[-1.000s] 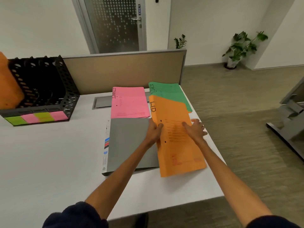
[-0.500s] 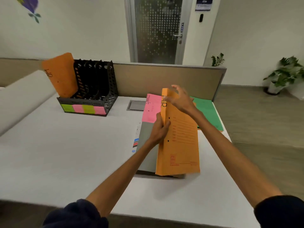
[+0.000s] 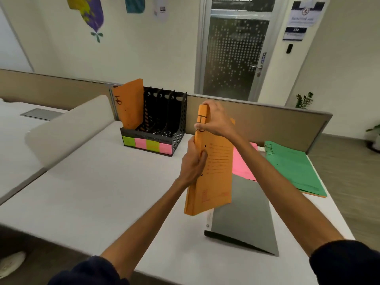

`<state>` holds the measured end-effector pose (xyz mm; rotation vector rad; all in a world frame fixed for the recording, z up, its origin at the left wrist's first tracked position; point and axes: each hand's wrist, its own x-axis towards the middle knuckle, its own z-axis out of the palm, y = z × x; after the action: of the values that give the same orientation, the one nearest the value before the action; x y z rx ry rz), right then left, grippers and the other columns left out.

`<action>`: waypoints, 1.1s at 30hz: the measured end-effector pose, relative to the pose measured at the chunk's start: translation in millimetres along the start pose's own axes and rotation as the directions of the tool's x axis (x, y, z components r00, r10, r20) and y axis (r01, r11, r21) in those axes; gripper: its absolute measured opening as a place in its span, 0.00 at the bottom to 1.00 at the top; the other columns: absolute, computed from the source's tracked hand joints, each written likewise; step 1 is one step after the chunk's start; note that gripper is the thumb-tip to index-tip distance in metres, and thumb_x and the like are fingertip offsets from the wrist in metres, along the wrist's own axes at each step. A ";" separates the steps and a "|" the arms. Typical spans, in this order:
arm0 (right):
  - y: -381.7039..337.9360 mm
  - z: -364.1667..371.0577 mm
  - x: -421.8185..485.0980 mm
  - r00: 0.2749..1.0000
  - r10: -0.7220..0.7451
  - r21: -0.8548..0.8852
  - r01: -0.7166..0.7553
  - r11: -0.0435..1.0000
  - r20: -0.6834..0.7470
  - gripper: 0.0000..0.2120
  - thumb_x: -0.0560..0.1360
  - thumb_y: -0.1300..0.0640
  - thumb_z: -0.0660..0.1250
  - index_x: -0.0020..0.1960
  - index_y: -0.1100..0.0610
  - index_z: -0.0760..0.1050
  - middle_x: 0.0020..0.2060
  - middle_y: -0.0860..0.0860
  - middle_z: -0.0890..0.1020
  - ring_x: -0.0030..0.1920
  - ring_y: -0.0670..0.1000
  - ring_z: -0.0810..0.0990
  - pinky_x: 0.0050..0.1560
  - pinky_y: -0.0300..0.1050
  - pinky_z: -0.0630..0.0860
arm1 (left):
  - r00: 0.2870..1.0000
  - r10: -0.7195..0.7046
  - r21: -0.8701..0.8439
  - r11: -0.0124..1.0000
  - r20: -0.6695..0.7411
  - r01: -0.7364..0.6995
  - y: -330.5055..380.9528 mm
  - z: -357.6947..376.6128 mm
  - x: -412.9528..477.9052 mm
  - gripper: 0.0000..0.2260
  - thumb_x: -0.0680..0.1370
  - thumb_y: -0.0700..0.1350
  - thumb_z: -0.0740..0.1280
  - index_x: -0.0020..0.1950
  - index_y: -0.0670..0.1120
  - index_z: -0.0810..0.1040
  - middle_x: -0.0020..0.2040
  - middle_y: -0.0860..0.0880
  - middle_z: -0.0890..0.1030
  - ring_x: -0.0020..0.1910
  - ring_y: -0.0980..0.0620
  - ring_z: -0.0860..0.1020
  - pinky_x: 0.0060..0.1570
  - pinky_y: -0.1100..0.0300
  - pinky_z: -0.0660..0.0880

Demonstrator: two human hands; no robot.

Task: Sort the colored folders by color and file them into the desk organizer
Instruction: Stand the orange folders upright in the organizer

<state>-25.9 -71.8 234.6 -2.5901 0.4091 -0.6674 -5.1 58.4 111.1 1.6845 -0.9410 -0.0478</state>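
Above desk [image 3: 102, 192], both hands grip upright orange folder [image 3: 213, 175].

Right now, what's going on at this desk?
A person holds an orange paper folder upright above the white desk with both hands: the left hand grips its left edge, the right hand grips the top. It is not yet filed. The black perforated desk organizer stands further back, with a second orange folder in its leftmost slot. A pink folder, a green folder and a grey binder lie flat on the desk.
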 end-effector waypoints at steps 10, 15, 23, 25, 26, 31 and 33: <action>-101.0 60.7 39.5 0.996 -0.084 -0.067 0.085 0.994 0.018 0.31 0.59 0.48 0.81 0.54 0.53 0.67 0.51 0.50 0.69 0.52 0.49 0.68 0.47 0.42 0.66 | 0.997 -0.004 0.162 0.987 -0.078 0.016 -48.5 -98.4 -3.0 0.24 0.81 0.56 0.56 0.73 0.49 0.54 0.65 0.44 0.74 0.49 0.41 0.82 0.46 0.41 0.81; -137.3 91.9 48.4 0.993 -0.120 -0.096 0.119 0.988 -0.001 0.29 0.62 0.48 0.80 0.51 0.51 0.63 0.49 0.48 0.68 0.51 0.49 0.65 0.47 0.42 0.63 | 0.993 -0.068 0.241 0.966 -0.097 0.089 -81.7 -151.3 -5.3 0.26 0.80 0.53 0.64 0.73 0.49 0.56 0.69 0.46 0.70 0.57 0.39 0.79 0.51 0.39 0.80; -161.4 106.6 62.8 0.988 -0.152 -0.031 0.153 0.988 0.016 0.26 0.61 0.52 0.80 0.49 0.52 0.66 0.50 0.52 0.71 0.50 0.50 0.70 0.39 0.34 0.63 | 0.941 -0.330 0.024 0.943 -0.072 0.332 -119.8 -170.8 -12.3 0.32 0.72 0.73 0.53 0.68 0.54 0.66 0.66 0.52 0.74 0.60 0.50 0.76 0.54 0.52 0.73; -160.8 104.8 70.2 0.986 -0.165 -0.025 0.165 0.986 0.008 0.26 0.61 0.53 0.80 0.48 0.52 0.65 0.49 0.51 0.70 0.51 0.50 0.69 0.39 0.33 0.62 | 0.901 -0.431 -0.127 0.897 -0.042 0.423 -128.1 -170.4 -12.3 0.28 0.73 0.71 0.52 0.60 0.52 0.71 0.58 0.51 0.77 0.55 0.48 0.77 0.48 0.59 0.74; -159.5 103.9 74.2 0.985 -0.170 -0.019 0.170 0.985 0.008 0.26 0.61 0.54 0.80 0.48 0.53 0.65 0.49 0.51 0.70 0.51 0.50 0.68 0.40 0.34 0.63 | 0.881 -0.473 -0.172 0.869 -0.017 0.463 -131.2 -170.8 -11.5 0.26 0.73 0.69 0.51 0.56 0.52 0.72 0.52 0.52 0.78 0.52 0.49 0.77 0.44 0.64 0.74; -149.1 103.3 94.6 0.980 -0.200 0.040 0.200 0.979 -0.004 0.24 0.60 0.54 0.80 0.47 0.55 0.68 0.44 0.49 0.72 0.45 0.47 0.70 0.38 0.33 0.63 | 0.731 -0.658 -0.212 0.699 0.180 0.683 -148.4 -169.0 -4.3 0.40 0.66 0.77 0.50 0.65 0.50 0.68 0.57 0.49 0.76 0.54 0.48 0.76 0.54 0.49 0.75; -145.5 104.0 101.8 0.980 -0.200 0.073 0.200 0.977 0.000 0.24 0.61 0.55 0.80 0.47 0.55 0.68 0.41 0.46 0.72 0.40 0.44 0.71 0.36 0.31 0.64 | 0.687 -0.688 -0.275 0.630 0.234 0.726 -156.7 -168.6 3.6 0.37 0.74 0.71 0.53 0.74 0.48 0.63 0.70 0.44 0.71 0.67 0.41 0.72 0.61 0.41 0.72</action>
<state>138.1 49.8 260.9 -2.5849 0.1194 -0.7263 165.8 196.0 41.2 1.6223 -0.2460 -0.8089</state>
